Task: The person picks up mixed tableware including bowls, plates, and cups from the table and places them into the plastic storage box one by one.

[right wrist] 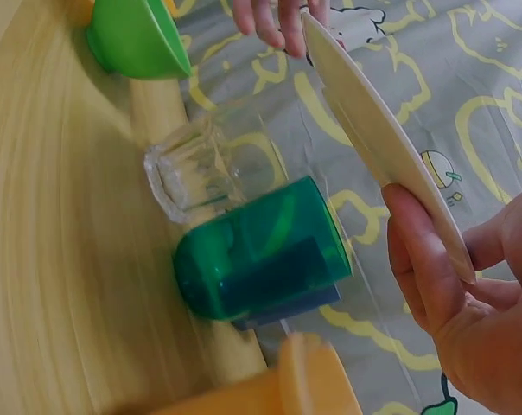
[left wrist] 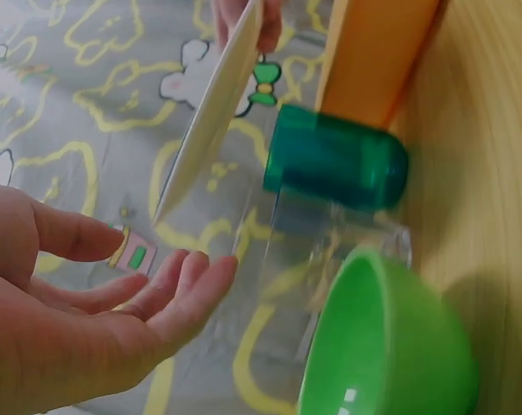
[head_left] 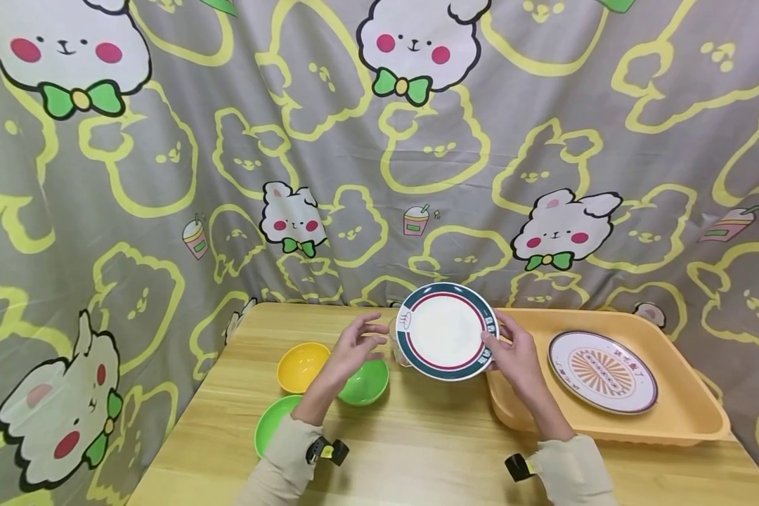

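A white plate (head_left: 448, 330) with a teal and red rim is held up, tilted, above the table. My right hand (head_left: 514, 351) pinches its right edge, thumb on the face and fingers behind, as the right wrist view also shows. Just left of the plate, my left hand (head_left: 357, 344) is apart from it, fingers loosely spread and holding nothing. Behind and below the plate stand a clear glass (right wrist: 213, 169) and a teal-green cup (right wrist: 265, 251), mostly hidden in the head view. Beneath the left hand sits a green bowl (head_left: 368, 383).
A yellow bowl (head_left: 302, 367) and a second green bowl (head_left: 272, 420) stand at the left of the wooden table (head_left: 430, 450). On the right, an orange tray (head_left: 683, 422) holds another plate (head_left: 604, 372) with a sunburst pattern. A patterned curtain (head_left: 379, 154) hangs behind.
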The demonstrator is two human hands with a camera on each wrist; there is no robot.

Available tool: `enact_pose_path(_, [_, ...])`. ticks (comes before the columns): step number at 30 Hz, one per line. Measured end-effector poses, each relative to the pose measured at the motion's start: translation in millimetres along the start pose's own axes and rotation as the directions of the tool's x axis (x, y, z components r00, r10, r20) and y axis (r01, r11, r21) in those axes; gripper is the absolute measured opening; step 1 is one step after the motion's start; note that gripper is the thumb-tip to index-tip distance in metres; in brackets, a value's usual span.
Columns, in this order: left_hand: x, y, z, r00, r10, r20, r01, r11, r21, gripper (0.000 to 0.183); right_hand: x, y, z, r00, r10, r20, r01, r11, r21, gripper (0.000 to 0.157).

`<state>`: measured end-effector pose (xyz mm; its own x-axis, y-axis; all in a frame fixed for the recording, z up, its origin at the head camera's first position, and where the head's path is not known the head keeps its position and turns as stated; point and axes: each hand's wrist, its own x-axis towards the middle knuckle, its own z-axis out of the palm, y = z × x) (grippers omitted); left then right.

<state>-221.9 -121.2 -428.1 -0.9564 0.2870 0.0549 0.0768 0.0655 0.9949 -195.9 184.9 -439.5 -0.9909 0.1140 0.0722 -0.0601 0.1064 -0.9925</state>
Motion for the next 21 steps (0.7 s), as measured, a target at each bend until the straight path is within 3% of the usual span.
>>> enact_pose_path(5, [-5.2, 4.0, -15.1, 0.999, 0.018, -0.043, -0.012, 0.991, 0.133, 0.041, 1.3, 0.1, -10.9, 0.999, -0.017, -0.033, 0.016, 1.000, -0.023, 0.055])
enact_pose_path(11, [-9.6, 8.6, -25.5, 0.998, 0.042, -0.045, -0.031, 0.973, 0.230, 0.037, -0.2, -1.7, -22.3, 0.999, -0.037, -0.028, 0.036, 0.998, -0.046, 0.056])
enact_pose_path(21, [-9.7, 3.3, -52.0, 0.986, 0.109, -0.125, -0.043, 0.897, 0.440, 0.036, -2.9, -8.7, -46.7, 0.996, -0.077, -0.040, 0.071, 0.988, -0.137, 0.055])
